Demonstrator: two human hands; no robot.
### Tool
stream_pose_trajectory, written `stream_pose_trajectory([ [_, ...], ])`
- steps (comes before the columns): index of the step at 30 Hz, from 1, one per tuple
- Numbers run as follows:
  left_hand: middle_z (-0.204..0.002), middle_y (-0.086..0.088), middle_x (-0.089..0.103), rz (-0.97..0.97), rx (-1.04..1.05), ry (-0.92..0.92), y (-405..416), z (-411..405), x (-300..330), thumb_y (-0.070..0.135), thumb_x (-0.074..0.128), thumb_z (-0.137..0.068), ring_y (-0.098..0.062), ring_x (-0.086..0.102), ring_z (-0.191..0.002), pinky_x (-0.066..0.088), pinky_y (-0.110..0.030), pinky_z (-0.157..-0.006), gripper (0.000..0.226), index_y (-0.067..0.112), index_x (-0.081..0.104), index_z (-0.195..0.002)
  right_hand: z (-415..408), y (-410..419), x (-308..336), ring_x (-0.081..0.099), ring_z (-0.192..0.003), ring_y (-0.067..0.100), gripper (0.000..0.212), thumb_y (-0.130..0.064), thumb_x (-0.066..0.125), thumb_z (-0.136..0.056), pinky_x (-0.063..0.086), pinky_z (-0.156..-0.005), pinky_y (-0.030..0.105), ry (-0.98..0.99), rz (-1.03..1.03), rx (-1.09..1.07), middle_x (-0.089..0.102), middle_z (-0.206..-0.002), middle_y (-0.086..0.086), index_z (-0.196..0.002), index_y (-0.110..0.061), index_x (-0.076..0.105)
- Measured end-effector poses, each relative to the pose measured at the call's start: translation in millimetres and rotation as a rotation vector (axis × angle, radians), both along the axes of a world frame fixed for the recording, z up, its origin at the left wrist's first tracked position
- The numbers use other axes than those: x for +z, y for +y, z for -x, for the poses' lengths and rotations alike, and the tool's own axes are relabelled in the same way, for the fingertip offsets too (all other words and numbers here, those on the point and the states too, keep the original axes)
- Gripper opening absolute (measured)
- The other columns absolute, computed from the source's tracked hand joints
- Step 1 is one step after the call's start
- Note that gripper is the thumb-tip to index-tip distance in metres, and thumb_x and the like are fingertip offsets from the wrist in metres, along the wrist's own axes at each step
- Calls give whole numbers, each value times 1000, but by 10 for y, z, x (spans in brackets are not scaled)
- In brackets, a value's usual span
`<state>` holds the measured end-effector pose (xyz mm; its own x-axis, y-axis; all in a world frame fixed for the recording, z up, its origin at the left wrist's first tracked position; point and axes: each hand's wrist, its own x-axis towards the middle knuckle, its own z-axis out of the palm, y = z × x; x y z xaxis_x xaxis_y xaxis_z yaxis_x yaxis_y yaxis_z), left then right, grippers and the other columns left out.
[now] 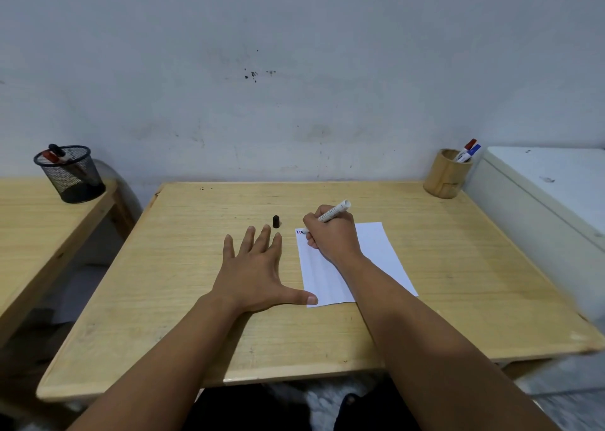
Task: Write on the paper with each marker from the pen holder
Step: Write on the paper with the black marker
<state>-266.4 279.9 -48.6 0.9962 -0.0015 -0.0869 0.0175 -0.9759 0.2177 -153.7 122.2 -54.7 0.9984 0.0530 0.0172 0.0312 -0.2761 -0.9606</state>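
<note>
A white sheet of paper (386,250) lies on the wooden table (183,299), with small red and blue marks at its top left corner. My right hand (334,234) grips a white marker (335,212) with its tip down on the paper beside those marks. The marker's black cap (276,221) stands upright on the table just left of the paper. My left hand (253,273) lies flat with fingers spread, its thumb touching the paper's lower left corner. A wooden pen holder (447,176) at the back right holds a red marker (467,147) and a blue marker (473,152).
A black mesh pen holder (72,178) with markers stands on a second wooden table (32,221) at the left. A white box-like unit (550,208) borders the table's right side. A pale wall runs along the back edge.
</note>
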Motion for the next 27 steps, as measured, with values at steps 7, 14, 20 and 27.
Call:
stream_pose_trajectory([
  [7, -172, 4, 18, 141, 63, -53, -8, -1, 46, 109, 38, -47, -20, 3, -160, -5, -56, -126, 145, 21, 24, -161, -62, -18, 16, 66, -56, 23, 39, -37, 83, -89, 57, -64, 37, 81, -219, 12, 73, -65, 10, -67, -14, 60],
  [14, -138, 4, 60, 425, 380, -341, 31, -435, 152, 53, 56, -95, -17, 59, -127, 41, -47, -105, 57, 34, 50, -148, -17, -92, 361, 49, -48, 12, 37, -45, 83, -91, 44, -49, 24, 27, -264, 64, 62, -69, 6, -79, -16, 62],
  [20, -117, 6, 76, 326, 307, -263, 24, -700, 194, 35, 64, -97, -20, 69, -107, 56, -37, -86, 23, 29, 77, -114, 0, -288, 583, 71, -69, 14, 14, -20, 82, -94, 54, -57, 26, -70, -212, 163, 76, -79, 2, -101, -12, 73],
  [27, -104, -2, 80, 546, 326, -293, 100, -772, 326, 10, 68, -91, -17, 72, -96, 55, -33, -91, 19, 15, 81, -104, 0, -520, 735, 74, -93, 15, 37, -1, 49, -107, 59, -74, 32, -25, -323, 160, 79, -103, 4, -109, -27, 76],
])
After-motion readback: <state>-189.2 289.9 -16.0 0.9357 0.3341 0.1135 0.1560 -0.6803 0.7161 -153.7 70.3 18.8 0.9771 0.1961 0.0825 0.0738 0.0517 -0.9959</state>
